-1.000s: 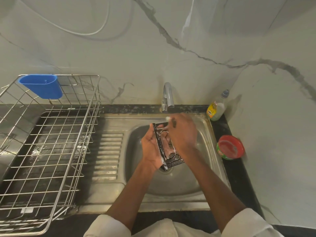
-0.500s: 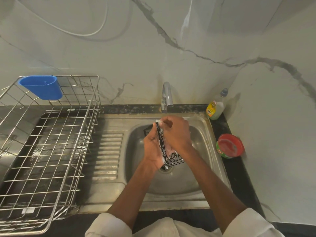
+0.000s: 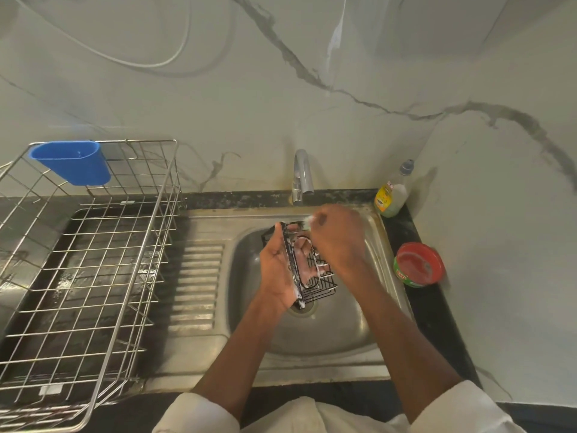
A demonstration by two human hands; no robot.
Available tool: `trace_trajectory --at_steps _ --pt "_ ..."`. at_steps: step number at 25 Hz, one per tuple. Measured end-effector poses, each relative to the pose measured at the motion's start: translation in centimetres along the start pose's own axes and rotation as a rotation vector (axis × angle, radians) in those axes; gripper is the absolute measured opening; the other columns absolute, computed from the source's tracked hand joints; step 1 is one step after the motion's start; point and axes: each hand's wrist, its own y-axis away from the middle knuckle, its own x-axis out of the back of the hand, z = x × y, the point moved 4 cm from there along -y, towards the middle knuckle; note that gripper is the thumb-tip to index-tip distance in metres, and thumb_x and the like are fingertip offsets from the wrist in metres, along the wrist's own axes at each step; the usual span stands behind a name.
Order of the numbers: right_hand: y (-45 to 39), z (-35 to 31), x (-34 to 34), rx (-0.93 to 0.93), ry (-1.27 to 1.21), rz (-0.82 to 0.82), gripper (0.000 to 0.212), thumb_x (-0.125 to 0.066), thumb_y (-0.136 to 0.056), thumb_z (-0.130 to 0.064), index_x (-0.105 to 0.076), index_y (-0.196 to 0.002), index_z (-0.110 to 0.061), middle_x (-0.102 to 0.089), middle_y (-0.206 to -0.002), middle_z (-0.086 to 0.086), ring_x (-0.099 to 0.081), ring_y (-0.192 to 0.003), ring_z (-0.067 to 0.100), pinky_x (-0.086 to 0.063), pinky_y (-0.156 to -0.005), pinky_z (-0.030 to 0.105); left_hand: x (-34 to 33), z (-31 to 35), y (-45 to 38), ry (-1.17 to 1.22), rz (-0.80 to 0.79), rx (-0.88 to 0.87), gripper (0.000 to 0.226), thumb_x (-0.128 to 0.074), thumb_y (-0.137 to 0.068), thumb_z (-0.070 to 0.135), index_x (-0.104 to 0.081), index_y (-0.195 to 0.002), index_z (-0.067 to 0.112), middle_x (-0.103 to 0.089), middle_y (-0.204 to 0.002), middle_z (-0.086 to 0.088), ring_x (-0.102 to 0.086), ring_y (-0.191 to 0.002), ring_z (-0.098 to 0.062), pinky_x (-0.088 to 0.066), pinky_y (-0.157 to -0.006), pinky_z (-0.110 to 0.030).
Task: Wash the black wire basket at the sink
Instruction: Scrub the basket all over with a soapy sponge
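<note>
Mid-scrub, judging by the suds on the wires.

Small black wire basket (image 3: 315, 273) is held up on edge over the bowl of the stainless steel sink (image 3: 327, 332), clear of the bottom, roughly above the drain. Long axis runs away from the person, from near the drain up toward the curved chrome tap (image 3: 302, 173).

Left hand (image 3: 276, 270): palm against the basket's left long side, fingers curled round behind or under it and showing through the wires, so it grips the frame. It's the holding hand.

Right hand (image 3: 338, 239): sits at the far end of the basket, just right of the left hand, knuckles up, fingers bent down over the top rim. A bit of white foam, or maybe a scrub pad, shows at its fingertips; can't tell which, nor whether it's pinching anything or just rubbing. Wrist bent, forearm coming in from lower right.

Key relation: basket lies between the two hands, the left along its whole length, the right only on the far rim. Near end and open face, right of the left hand, look less covered, so I'd guess the right hand works back down the long axis next. No water visible from the tap.

On the desk right of the right hand: clear dish-soap bottle with yellow label (image 3: 392, 200), red-and-green round tub (image 3: 418, 265).
</note>
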Motion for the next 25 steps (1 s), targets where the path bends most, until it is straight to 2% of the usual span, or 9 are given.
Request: trace_trajectory --at_steps 3,6,8,10,14,17,20,23,25 --pt "0.0 1.3 1.0 0.053 0.056 0.201 0.017 -0.064 -0.099 -0.017 -0.078 -0.107 -0.021 -0.076 -0.102 -0.001 -0.066 -0.084 0.010 -0.044 -0.073 0.022 -0.1 -0.1 -0.3 0.021 -0.031 0.001 0.058 -0.042 -0.108 0.062 -0.077 -0.115 0.017 -0.071 -0.114 -0.012 -0.067 -0.116 -0.035 -0.053 -0.097 -0.062" --pt "0.9 0.9 -0.5 0.195 -0.040 0.075 0.025 -0.062 -0.101 -0.010 -0.076 -0.120 -0.020 -0.073 -0.112 -0.001 -0.067 -0.095 0.011 -0.043 -0.076 0.016 -0.6 0.4 -0.4 0.075 -0.003 0.024 0.069 -0.036 -0.108 0.065 -0.074 -0.127 0.010 -0.074 -0.116 -0.012 -0.070 -0.112 -0.031 -0.057 -0.095 -0.050" --pt "1.9 1.4 -1.0 0.294 -0.012 0.027 0.026 -0.065 -0.097 -0.005 -0.079 -0.115 -0.019 -0.073 -0.105 0.000 -0.065 -0.088 0.010 -0.043 -0.075 0.016 -0.5 1.1 -0.9 0.157 0.005 0.034 0.082 -0.035 -0.106 0.068 -0.064 -0.145 0.002 -0.067 -0.130 -0.015 -0.066 -0.115 -0.030 -0.053 -0.101 -0.047" --pt "3.2 3.1 -0.8 0.365 -0.022 0.057 0.023 -0.070 -0.093 0.000 -0.081 -0.106 -0.015 -0.072 -0.096 -0.001 -0.061 -0.081 0.006 -0.041 -0.072 0.009 -0.4 2.2 -1.5 0.246 0.048 -0.010 0.088 -0.032 -0.105 0.071 -0.060 -0.147 -0.001 -0.065 -0.125 -0.013 -0.065 -0.107 -0.026 -0.049 -0.100 -0.044" --pt "6.6 4.7 -1.9 0.400 -0.116 0.080 0.018 -0.073 -0.091 0.000 -0.081 -0.101 -0.012 -0.071 -0.092 -0.002 -0.064 -0.077 0.007 -0.056 -0.072 0.025 -0.2 2.9 -1.9 0.250 0.213 -0.059 0.089 -0.032 -0.099 0.082 -0.074 -0.120 0.005 -0.078 -0.101 -0.007 -0.073 -0.088 -0.024 -0.052 -0.094 -0.049" --pt "6.7 3.4 -2.5 0.406 -0.135 0.087 0.017 -0.076 -0.089 -0.004 -0.081 -0.101 -0.015 -0.066 -0.089 -0.009 -0.052 -0.067 -0.008 -0.046 -0.068 0.007 -0.2 3.0 -1.5 0.261 0.292 -0.103 0.075 -0.036 -0.104 0.074 -0.073 -0.101 0.009 -0.079 -0.101 -0.008 -0.075 -0.084 -0.023 -0.053 -0.085 -0.042" --pt "4.7 3.5 -1.3 0.318 -0.106 0.175 0.013 -0.076 -0.092 -0.011 -0.081 -0.102 -0.018 -0.069 -0.093 -0.007 -0.051 -0.067 -0.010 -0.045 -0.063 0.006 0.1 3.1 -0.9 0.278 0.286 -0.082 0.077 -0.035 -0.105 0.072 -0.078 -0.095 0.009 -0.077 -0.096 -0.008 -0.071 -0.084 -0.022 -0.049 -0.091 -0.041" --pt "5.1 1.2 -2.3 0.403 -0.211 0.062 0.014 -0.075 -0.093 -0.009 -0.081 -0.104 -0.014 -0.071 -0.098 -0.004 -0.064 -0.078 0.002 -0.052 -0.071 0.013 0.6 2.4 -1.5 0.293 0.247 -0.045 0.074 -0.045 -0.100 0.074 -0.068 -0.114 0.005 -0.070 -0.101 -0.010 -0.067 -0.088 -0.024 -0.052 -0.092 -0.040" --pt "6.0 -0.1 -3.2 0.489 -0.212 -0.005 0.016 -0.074 -0.091 -0.003 -0.081 -0.102 -0.012 -0.072 -0.103 -0.004 -0.067 -0.090 0.006 -0.054 -0.082 0.018 0.8 2.1 -2.0 0.306 0.159 -0.044 0.081 -0.057 -0.092 0.077 -0.061 -0.130 0.006 -0.058 -0.103 -0.010 -0.062 -0.090 -0.026 -0.046 -0.109 -0.045"
